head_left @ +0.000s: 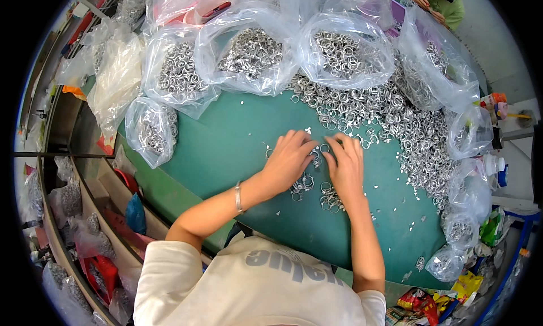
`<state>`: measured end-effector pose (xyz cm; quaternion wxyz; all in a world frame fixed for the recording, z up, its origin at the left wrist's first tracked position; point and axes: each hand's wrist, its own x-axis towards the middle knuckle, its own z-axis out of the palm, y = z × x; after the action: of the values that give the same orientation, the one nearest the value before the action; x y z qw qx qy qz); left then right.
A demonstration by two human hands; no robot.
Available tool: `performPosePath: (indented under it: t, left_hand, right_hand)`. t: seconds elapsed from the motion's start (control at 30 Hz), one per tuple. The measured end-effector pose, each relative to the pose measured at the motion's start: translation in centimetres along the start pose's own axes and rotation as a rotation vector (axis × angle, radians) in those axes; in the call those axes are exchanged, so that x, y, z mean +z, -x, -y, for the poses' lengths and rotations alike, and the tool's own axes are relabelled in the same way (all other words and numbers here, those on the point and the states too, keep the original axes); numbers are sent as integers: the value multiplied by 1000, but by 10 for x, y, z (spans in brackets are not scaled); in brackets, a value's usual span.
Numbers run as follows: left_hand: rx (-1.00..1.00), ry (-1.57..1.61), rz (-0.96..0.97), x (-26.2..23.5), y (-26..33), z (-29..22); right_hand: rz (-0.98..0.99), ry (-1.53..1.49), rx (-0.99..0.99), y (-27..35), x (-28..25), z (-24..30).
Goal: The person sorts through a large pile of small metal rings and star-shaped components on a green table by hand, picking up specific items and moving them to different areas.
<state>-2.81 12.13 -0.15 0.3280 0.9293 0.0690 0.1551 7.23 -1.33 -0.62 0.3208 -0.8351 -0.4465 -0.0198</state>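
Note:
My left hand [289,161], with a silver bangle [238,197] on its wrist, is over the middle of the green table. Its fingers are bent and pinched at small silver metal rings [317,158] between the hands. Facing it, my right hand [347,164] has thumb and forefinger closed at a ring [324,148]; the fingertips partly hide the contact. Nearer me lie two small clusters of rings, one by the left hand [302,184] and one by the right wrist [330,197]. A large loose heap of rings [390,114] spreads beyond and to the right.
Clear plastic bags of rings [251,51] line the table's far edge, with more bags [461,230] down the right. Another bag [151,131] stands at the left. Compartments with bagged parts [70,198] are on the left. Another person's hands [421,1] show at the far right.

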Motion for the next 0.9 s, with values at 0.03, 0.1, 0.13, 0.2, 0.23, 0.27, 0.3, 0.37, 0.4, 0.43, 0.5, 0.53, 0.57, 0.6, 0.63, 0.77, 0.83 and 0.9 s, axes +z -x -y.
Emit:
performPosePath:
  t: [0.03, 0.1, 0.13, 0.2, 0.23, 0.27, 0.3, 0.37, 0.4, 0.43, 0.5, 0.53, 0.57, 0.6, 0.63, 0.77, 0.83, 0.9]
  left_hand:
    - [9, -33, 19, 4, -6, 3]
    - [17, -60, 81, 8, -9, 10]
    - [12, -73, 110, 7, -8, 12]
    - [3, -50, 46, -1, -1, 14]
    - [2, -36, 12, -7, 0, 10]
    - [-33, 109, 22, -11, 4, 4]
    - [-70, 254, 29, -14, 11, -5]
    - [-276, 645, 188, -18, 25, -18]
    - [-447, 888, 336, -18, 29, -24]
    - [-619, 1130, 476, -22, 34, -26]
    - [-655, 1192, 424, -15, 49, -9]
    - [-668, 1228, 393, -15, 53, -1]
    - [-650, 1147, 325, -23, 52, 1]
    - [-634, 1066, 255, -35, 53, 3]
    - [-623, 981, 186, -47, 55, 7]
    - [-653, 986, -288, -76, 65, 40]
    - [-700, 1124, -553, -105, 58, 62]
    - [-603, 1105, -690, -143, 41, 91]
  right_hand:
    - [13, 19, -26, -6, 5, -2]
    - [-2, 13, -32, -6, 4, -6]
    - [-19, -16, -17, -2, 0, -9]
    - [-18, -95, 116, 8, -12, -8]
    - [-10, -180, 202, 14, -22, 0]
    - [-2, -270, 288, 20, -29, 11]
    - [8, -360, 372, 27, -32, 19]
    - [7, -433, 303, 37, -28, 33]
    - [9, -476, 261, 41, -26, 38]
    - [84, -542, 293, 43, -27, 43]
    - [236, -666, 347, 44, -31, 44]
    - [245, -650, 400, 43, -34, 38]
    - [223, -540, 351, 42, -36, 35]
    - [200, -431, 299, 41, -37, 34]
    - [176, -328, 249, 40, -37, 33]
    - [242, -118, 51, 42, -27, 54]
    - [269, -139, 44, 47, -17, 52]
    - [246, -149, 45, 52, -16, 47]
